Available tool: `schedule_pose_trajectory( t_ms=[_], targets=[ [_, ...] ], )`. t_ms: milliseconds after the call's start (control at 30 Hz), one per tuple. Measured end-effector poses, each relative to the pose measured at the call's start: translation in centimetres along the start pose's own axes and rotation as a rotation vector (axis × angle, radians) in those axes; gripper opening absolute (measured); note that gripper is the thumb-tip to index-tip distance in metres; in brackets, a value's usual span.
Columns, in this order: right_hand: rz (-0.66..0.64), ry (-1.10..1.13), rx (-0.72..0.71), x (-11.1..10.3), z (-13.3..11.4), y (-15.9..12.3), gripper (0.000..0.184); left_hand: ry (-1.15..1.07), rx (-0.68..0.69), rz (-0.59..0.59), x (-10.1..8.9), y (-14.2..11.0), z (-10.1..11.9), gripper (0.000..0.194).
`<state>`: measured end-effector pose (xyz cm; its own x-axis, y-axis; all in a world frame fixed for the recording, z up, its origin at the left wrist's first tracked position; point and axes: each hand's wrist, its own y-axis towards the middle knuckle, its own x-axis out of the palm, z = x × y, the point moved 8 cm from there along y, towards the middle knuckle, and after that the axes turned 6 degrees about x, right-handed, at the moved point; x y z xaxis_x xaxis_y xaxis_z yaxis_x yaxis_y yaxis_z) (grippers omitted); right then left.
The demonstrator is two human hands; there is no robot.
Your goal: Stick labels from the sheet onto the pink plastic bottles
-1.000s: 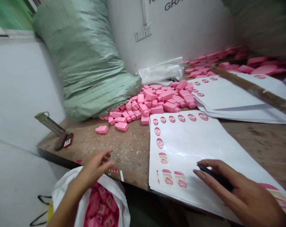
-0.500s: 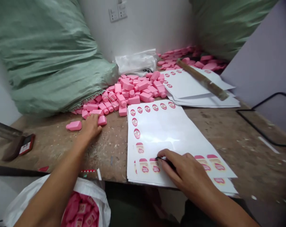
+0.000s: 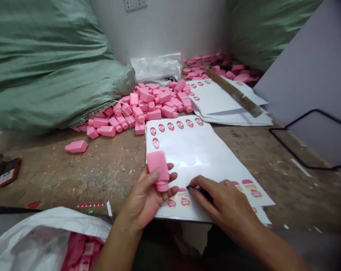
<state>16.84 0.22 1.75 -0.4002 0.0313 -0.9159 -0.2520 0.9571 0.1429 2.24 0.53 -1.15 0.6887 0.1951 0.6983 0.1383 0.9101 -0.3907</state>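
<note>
Your left hand grasping pink plastic bottle, fingers curled round body; cap down, face unlabelled, over left edge of label sheet. Your right hand clenched on dark slim tool, tip at sheet.

"What did the left hand have?"

"A pink plastic bottle, neck down, gripped in the fingers just over the left edge of the label sheet."

"And the right hand?"

"It rested on that sheet near the tabletop's front edge, pinching a thin black tool close to the printed labels."

"What else did you see?"

"A heap of pink bottles ran along the back edge, with a lone bottle apart to the left. At back right, a wooden stick lay across a stack of sheets. A green woven sack slumped behind the heap, and a white bag of bottles sat below the front edge."
</note>
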Motion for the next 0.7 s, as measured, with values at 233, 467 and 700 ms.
schedule_pose_trajectory(
  t_ms=[233,467,700],
  targets=[
    [0.066,-0.078,-0.063,-0.3,-0.9,0.0,0.024,0.013,0.037,0.130,-0.6,0.8,-1.6,0.042],
    [0.053,-0.092,-0.066,-0.2,-0.9,-0.1,0.023,0.002,0.052,0.140,-0.6,0.6,-1.6,0.049],
    [0.123,-0.098,-0.088,-0.4,-1.0,-0.4,0.025,0.011,0.067,0.119,-0.4,0.7,-1.5,0.043]
  ],
)
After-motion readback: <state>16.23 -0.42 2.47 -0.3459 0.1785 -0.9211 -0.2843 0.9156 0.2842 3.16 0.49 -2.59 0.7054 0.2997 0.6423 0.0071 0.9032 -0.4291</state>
